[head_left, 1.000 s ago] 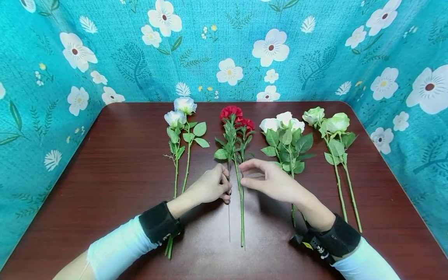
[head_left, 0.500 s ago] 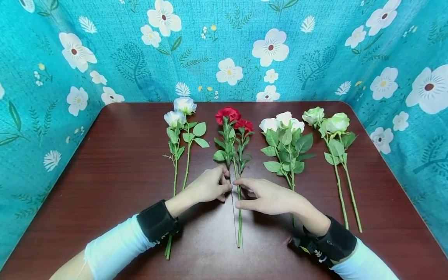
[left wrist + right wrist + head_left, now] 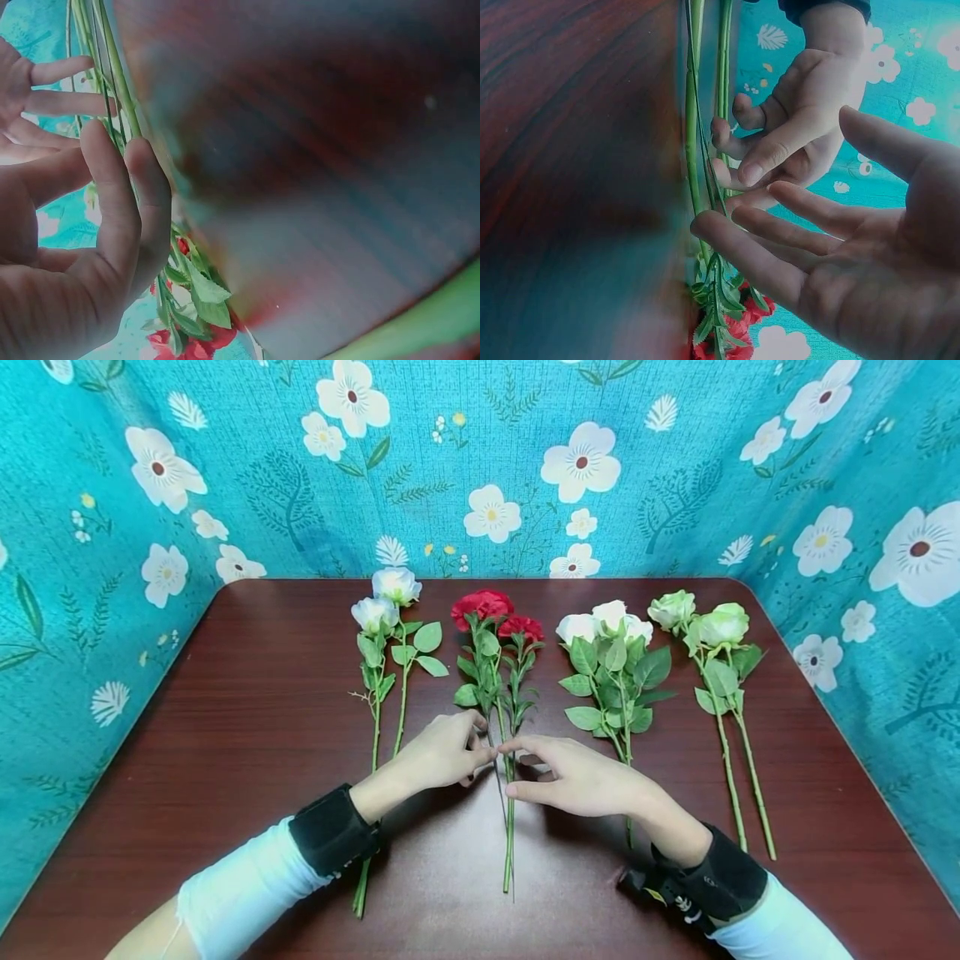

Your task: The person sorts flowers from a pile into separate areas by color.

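Observation:
Two red flowers [image 3: 484,606] lie side by side in the middle of the dark wooden table [image 3: 225,735], their green stems [image 3: 508,827] pointing towards me. My left hand [image 3: 480,750] has its fingers curled against the stems from the left. My right hand [image 3: 519,768] touches the same stems from the right with straight fingers. The right wrist view shows the left hand [image 3: 795,112] with its fingertips on the stems [image 3: 694,112] and my right hand [image 3: 780,240] spread flat beside them. In the left wrist view my left hand [image 3: 124,161] curls over the stems [image 3: 112,75].
Two pale blue-white roses [image 3: 378,610] lie to the left, passing under my left forearm. White roses [image 3: 607,618] and two green-white roses [image 3: 705,622] lie to the right. A teal flowered cloth [image 3: 487,460] walls the table at the back and on both sides.
The red flowers have shifted a little to the left and their stems have drawn closer together. My right index finger has come in to touch the stems beside my left fingertips.

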Demonstrator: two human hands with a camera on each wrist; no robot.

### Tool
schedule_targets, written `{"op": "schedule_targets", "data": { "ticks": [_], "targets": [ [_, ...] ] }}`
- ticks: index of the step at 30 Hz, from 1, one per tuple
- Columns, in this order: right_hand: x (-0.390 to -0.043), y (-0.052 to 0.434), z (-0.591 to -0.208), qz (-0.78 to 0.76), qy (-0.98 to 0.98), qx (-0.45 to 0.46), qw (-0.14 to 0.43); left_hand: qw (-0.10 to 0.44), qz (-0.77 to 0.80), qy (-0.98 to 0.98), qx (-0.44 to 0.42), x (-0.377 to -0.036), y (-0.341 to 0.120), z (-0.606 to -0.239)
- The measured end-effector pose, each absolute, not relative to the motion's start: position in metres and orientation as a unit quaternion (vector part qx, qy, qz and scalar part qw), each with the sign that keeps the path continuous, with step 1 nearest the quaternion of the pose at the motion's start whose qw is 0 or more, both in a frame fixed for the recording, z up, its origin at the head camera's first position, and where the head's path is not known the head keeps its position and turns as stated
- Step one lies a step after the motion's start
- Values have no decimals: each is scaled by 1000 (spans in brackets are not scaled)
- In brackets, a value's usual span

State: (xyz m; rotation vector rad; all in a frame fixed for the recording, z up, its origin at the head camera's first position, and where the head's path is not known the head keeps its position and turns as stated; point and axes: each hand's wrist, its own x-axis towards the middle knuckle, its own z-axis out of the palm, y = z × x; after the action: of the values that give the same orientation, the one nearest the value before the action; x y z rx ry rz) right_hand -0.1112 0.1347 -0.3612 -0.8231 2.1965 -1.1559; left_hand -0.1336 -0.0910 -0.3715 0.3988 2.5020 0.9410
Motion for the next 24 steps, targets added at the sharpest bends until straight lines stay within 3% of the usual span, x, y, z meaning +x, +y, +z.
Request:
{"op": "schedule_targets", "data": {
  "ticks": [17,24],
  "targets": [
    [-111,137,-361,-417,815,-309,258,216,277,928,127,-146,-95,-375],
    [-111,137,-361,-411,817,-314,256,169,200,954,147,-152,-92,-375]
  ]
}}
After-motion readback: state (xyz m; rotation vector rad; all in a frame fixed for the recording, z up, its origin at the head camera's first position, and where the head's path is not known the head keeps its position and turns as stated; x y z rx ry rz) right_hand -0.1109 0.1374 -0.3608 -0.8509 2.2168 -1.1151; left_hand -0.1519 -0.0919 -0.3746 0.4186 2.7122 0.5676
